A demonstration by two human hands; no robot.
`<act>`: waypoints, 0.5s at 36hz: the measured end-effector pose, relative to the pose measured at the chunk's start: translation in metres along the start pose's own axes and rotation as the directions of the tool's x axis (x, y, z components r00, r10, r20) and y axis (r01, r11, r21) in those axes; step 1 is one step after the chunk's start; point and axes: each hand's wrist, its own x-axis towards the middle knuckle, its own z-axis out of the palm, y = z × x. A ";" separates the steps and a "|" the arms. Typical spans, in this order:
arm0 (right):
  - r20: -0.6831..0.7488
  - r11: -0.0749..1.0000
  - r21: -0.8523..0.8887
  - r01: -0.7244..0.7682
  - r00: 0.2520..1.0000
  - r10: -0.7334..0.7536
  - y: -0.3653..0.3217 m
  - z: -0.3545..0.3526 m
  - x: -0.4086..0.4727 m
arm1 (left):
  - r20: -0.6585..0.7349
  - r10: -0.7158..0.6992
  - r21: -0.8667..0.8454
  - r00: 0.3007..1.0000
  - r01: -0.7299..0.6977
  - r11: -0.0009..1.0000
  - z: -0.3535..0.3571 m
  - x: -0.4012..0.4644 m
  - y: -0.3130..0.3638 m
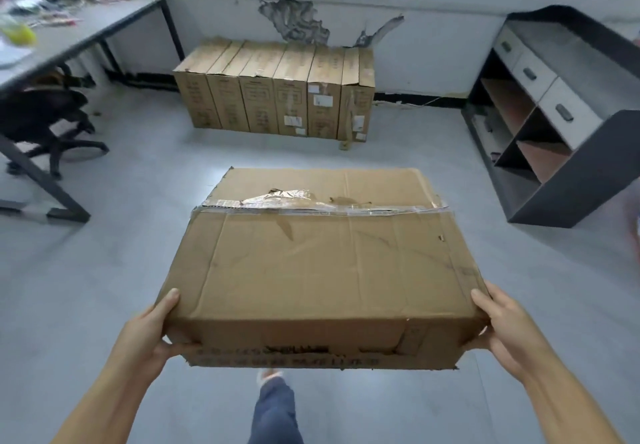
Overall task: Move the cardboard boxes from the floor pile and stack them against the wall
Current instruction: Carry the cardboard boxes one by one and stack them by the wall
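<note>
Both hands, left (152,329) and right (502,322), grasp the box (318,263) at its near corners, carried above the floor. Ahead, a row (277,93) already stands against the wall (415,62); this box awaits stacking.

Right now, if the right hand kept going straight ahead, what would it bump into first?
Probably nothing soon. The right hand holds the box and points toward the wall; bare floor lies ahead. Depth is hard to judge.
</note>
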 end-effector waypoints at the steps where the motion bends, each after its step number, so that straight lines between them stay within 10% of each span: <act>1: 0.010 1.000 -0.006 0.002 1.000 -0.002 -0.007 0.011 0.014 | 0.001 0.000 0.004 1.000 0.000 1.000 0.004 0.015 0.008; 18: -0.064 0.996 0.089 -0.029 0.997 0.035 -0.121 0.192 0.224 | 0.023 0.024 0.040 0.999 -0.025 0.999 0.086 0.270 0.215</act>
